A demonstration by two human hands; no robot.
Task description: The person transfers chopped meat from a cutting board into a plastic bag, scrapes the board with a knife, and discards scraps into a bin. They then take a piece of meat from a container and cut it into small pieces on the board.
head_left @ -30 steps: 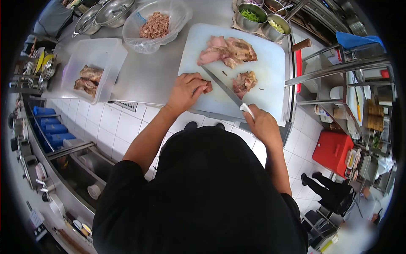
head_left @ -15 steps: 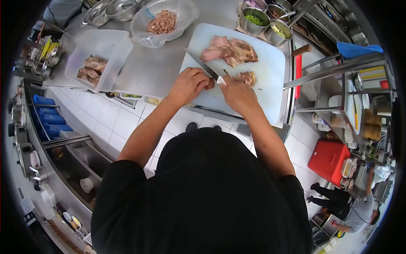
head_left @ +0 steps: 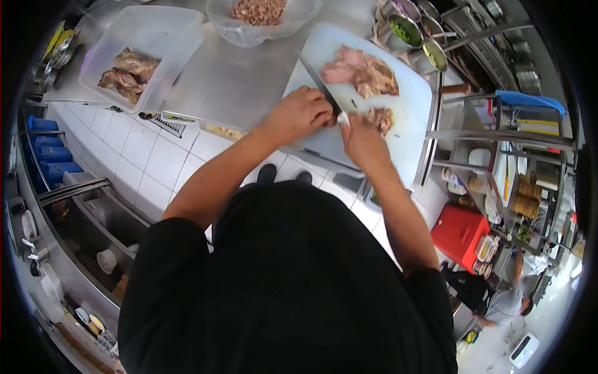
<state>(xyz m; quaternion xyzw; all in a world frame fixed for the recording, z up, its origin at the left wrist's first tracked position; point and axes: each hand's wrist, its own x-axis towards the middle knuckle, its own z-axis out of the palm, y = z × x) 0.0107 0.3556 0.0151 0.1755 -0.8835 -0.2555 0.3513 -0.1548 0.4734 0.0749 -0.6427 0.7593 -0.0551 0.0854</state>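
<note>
My right hand (head_left: 363, 143) is wrapped round the white handle of a knife (head_left: 319, 79), whose blade points up and to the left across the cutting board (head_left: 411, 103). Close beside the blade, my left hand (head_left: 301, 115) has its fingers curled over a small piece of meat (head_left: 330, 121), mostly hidden beneath them, near the board's front edge. Farther back on the board lies a large piece of cooked meat (head_left: 364, 73), pinkish at its left end. A smaller chunk of meat (head_left: 380, 119) rests just beyond my right hand.
Left on the steel counter (head_left: 215, 81) sits a clear plastic tub (head_left: 172, 59) holding dark meat pieces. A clear-lined bowl (head_left: 240, 35) of minced meat stands behind. Metal containers, one with chopped greens (head_left: 398, 31), line the back right. Another person (head_left: 501, 305) is at the far right.
The head view has shifted, so the tub and bowl appear higher and the board farther right. Both hands stay together at the knife, with the left hand still on the small piece of meat.
</note>
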